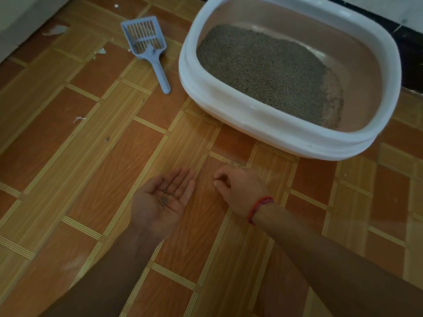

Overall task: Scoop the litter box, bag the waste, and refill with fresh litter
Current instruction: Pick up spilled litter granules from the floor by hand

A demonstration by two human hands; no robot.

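Note:
A white litter box with a pink inner tray stands on the floor at the upper right, holding grey-brown litter. A blue slotted scoop lies on the floor to its left, handle pointing toward me. My left hand is held palm up above the floor, fingers relaxed, with several small litter granules lying in the palm. My right hand hovers just to its right, back up, fingers curled with thumb and fingertips together near the floor. What it pinches is too small to see.
The floor is wood-pattern vinyl with torn patches and white scraps at the upper left. A grey wall base runs along the far left and a dark skirting behind the box.

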